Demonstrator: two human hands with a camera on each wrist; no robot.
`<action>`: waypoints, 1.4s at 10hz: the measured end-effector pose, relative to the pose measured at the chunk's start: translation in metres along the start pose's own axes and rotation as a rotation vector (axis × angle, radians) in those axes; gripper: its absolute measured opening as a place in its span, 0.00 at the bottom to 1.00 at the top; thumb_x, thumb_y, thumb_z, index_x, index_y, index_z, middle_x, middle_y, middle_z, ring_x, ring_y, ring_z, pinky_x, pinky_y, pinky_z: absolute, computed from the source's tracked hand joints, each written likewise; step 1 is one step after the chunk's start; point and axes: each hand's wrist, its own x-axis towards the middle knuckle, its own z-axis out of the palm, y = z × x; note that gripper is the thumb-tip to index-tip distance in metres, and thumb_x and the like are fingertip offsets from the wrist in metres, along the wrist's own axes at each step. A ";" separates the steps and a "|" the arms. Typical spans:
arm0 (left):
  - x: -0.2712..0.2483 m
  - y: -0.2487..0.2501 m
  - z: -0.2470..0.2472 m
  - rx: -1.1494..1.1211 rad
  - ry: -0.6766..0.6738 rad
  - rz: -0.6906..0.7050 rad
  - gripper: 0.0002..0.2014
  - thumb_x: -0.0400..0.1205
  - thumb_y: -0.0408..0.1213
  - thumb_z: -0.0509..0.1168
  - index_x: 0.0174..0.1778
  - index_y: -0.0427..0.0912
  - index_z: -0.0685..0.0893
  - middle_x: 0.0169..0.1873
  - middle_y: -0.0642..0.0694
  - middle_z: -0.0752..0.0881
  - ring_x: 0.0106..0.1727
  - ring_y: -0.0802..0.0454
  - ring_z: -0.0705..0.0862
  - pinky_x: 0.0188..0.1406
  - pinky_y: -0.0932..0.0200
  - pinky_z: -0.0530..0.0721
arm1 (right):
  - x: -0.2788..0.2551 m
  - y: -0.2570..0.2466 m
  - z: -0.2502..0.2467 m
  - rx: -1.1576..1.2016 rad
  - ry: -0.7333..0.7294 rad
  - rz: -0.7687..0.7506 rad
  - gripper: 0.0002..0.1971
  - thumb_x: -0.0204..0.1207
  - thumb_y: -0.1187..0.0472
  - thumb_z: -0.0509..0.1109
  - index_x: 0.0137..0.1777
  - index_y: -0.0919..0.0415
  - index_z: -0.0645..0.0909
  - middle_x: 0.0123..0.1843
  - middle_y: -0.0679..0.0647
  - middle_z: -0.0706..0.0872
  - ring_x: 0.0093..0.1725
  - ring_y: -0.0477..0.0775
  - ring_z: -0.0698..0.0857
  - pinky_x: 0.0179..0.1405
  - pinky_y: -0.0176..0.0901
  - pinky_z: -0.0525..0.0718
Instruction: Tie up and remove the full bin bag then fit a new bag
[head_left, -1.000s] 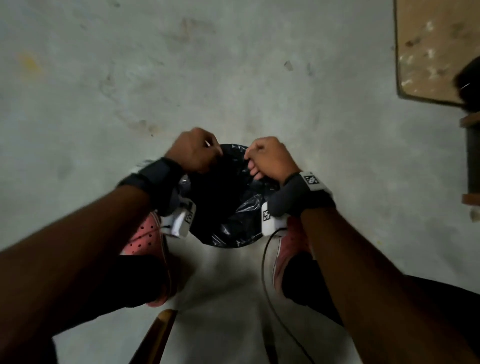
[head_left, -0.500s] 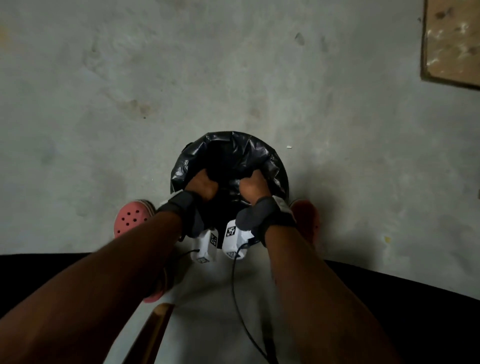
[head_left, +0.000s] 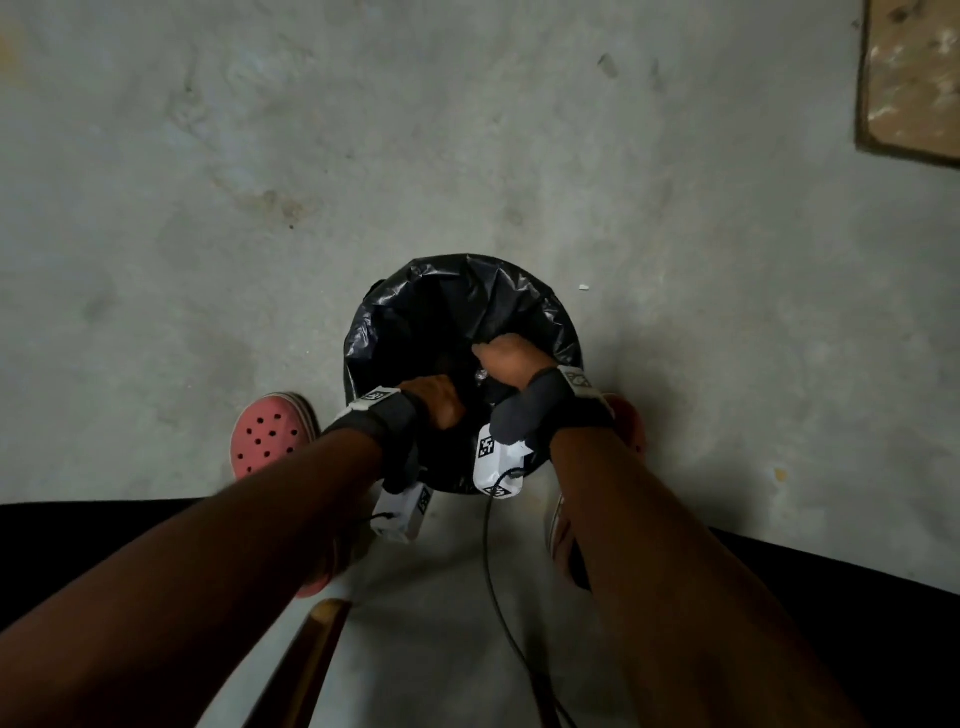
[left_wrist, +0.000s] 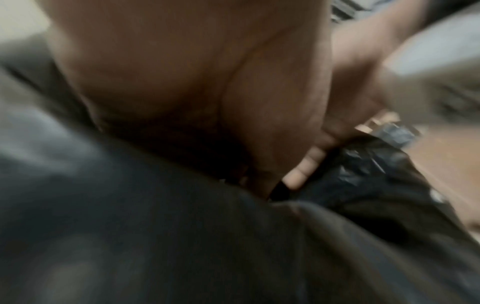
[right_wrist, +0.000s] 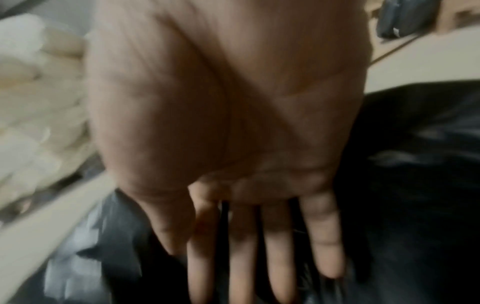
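Head view: a round bin (head_left: 571, 332) lined with a black bin bag (head_left: 457, 301) stands on the grey concrete floor (head_left: 260, 182) at centre frame, between two pink perforated clogs, the left clog (head_left: 270, 431) at the bin's lower left. Both hands reach into the bag's mouth from the lower edge; the left hand (head_left: 434, 402) is at the near rim, its fingers hidden inside the bag, and the right hand (head_left: 506, 358) is at the right side with gathered plastic against its fingers. A brown board (head_left: 914, 78) lies at the upper right corner. Left wrist view, blurred: the left hand (left_wrist: 207, 86) fills the upper centre, its fingertips (left_wrist: 303, 170) curled against crumpled black plastic; whether it is grasping cannot be told. Right wrist view: the right hand (right_wrist: 228, 113) is released, palm toward the camera, with straight fingers (right_wrist: 244, 253) extended downward over the black bag (right_wrist: 415, 185) at lower right.
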 end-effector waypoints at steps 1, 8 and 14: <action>-0.008 0.006 -0.004 0.052 0.008 0.034 0.22 0.92 0.44 0.57 0.79 0.38 0.77 0.78 0.34 0.79 0.78 0.38 0.78 0.73 0.51 0.75 | -0.004 -0.018 -0.012 -0.075 -0.156 -0.048 0.16 0.90 0.54 0.61 0.62 0.60 0.88 0.60 0.61 0.91 0.56 0.59 0.88 0.43 0.39 0.82; -0.062 -0.069 -0.074 -0.169 0.635 0.043 0.28 0.84 0.45 0.70 0.80 0.45 0.73 0.68 0.31 0.83 0.66 0.28 0.83 0.61 0.40 0.81 | -0.082 0.035 -0.044 0.035 0.524 -0.111 0.22 0.76 0.62 0.73 0.71 0.51 0.80 0.61 0.61 0.89 0.62 0.66 0.88 0.62 0.56 0.88; -0.026 -0.055 -0.120 -0.294 0.614 0.115 0.25 0.86 0.38 0.66 0.82 0.52 0.76 0.64 0.36 0.90 0.65 0.30 0.86 0.60 0.42 0.82 | -0.048 0.002 -0.079 0.046 0.562 -0.166 0.17 0.79 0.60 0.68 0.66 0.54 0.82 0.59 0.59 0.91 0.61 0.69 0.88 0.60 0.58 0.88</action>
